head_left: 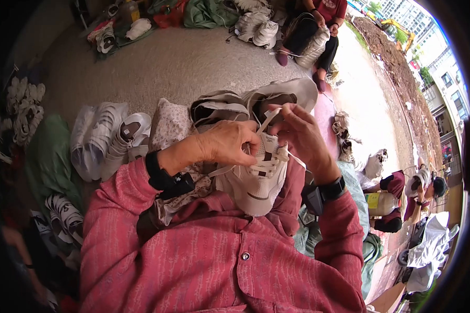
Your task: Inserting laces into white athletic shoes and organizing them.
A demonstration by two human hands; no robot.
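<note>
Sneaker (256,182) sits between both hands, left hand (227,143) gripping its laces.

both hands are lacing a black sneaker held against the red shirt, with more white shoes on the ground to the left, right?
Not quite: the sneaker is white, not black. The head view shows the left hand and right hand at its lace, against the red shirt, white shoes lying left.

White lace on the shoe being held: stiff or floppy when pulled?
Probably floppy: the lace bends where the right hand pinches it. Likely light, since a loose end hangs thin and flat. The left hand steadies the shoe, so it may shift under tugging.
</note>
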